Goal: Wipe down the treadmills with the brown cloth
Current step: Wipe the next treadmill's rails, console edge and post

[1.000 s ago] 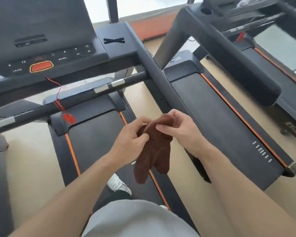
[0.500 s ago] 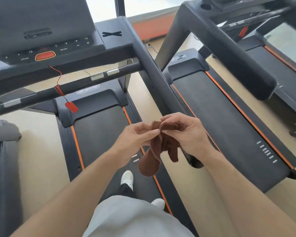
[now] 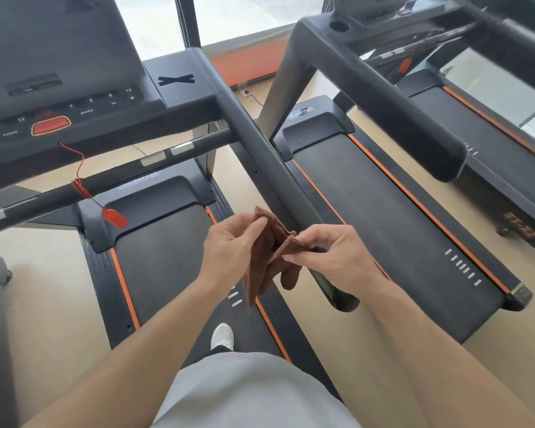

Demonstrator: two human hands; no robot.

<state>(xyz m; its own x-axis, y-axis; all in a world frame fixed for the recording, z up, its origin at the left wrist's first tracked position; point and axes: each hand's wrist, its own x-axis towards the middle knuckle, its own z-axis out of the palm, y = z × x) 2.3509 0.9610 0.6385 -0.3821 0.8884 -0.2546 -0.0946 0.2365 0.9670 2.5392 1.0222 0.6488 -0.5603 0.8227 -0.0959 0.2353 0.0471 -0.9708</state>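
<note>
The brown cloth (image 3: 267,257) is held in the air between both hands, above the right edge of the near treadmill's belt (image 3: 164,261) and just in front of its right handrail (image 3: 278,180). It touches no machine surface.

Compared with half a second ago, the hands have drawn apart. The left hand (image 3: 229,253) now pinches an upper corner of the cloth between thumb and fingers; the right hand (image 3: 331,254) pinches the hemmed edge at the other side. Both are closed on the fabric. The cloth, earlier bunched between hands held close together, is now partly spread along its top edge, the rest hanging in folds below.

Assessment: the cloth is being opened or refolded to present a usable face. Wiping at this position is not yet under way. The console (image 3: 74,103), the crossbar (image 3: 105,180) carrying the red safety tag (image 3: 115,217) and the neighbouring treadmill (image 3: 383,217) on the right show no contact with the cloth.

Nearest surface for the next stroke: the right handrail, directly beyond the hands.
</note>
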